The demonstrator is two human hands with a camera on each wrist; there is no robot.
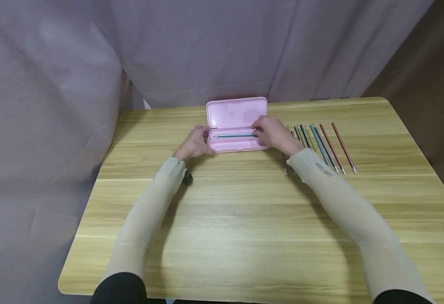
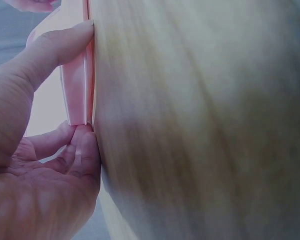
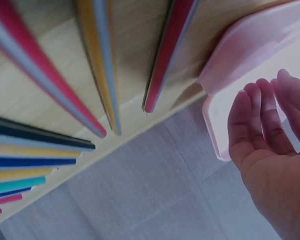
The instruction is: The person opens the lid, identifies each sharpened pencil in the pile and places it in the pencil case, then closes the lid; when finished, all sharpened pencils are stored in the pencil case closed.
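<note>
A pink pencil case (image 1: 236, 113) lies open at the back middle of the wooden table (image 1: 245, 211), lid upright. One teal pencil (image 1: 234, 136) lies in its tray. My left hand (image 1: 200, 141) grips the case's left end; in the left wrist view the thumb (image 2: 55, 45) and fingers (image 2: 82, 150) pinch the pink edge (image 2: 76, 85). My right hand (image 1: 267, 131) rests at the case's right end by the pencil's tip. In the right wrist view its fingers (image 3: 262, 120) are loosely bent beside the case (image 3: 250, 55) and hold nothing.
Several coloured pencils (image 1: 322, 145) lie in a row right of the case, seen close in the right wrist view (image 3: 100, 75). A grey-purple curtain (image 1: 207, 50) hangs behind and left of the table. A small black object (image 1: 187, 177) sits under my left wrist.
</note>
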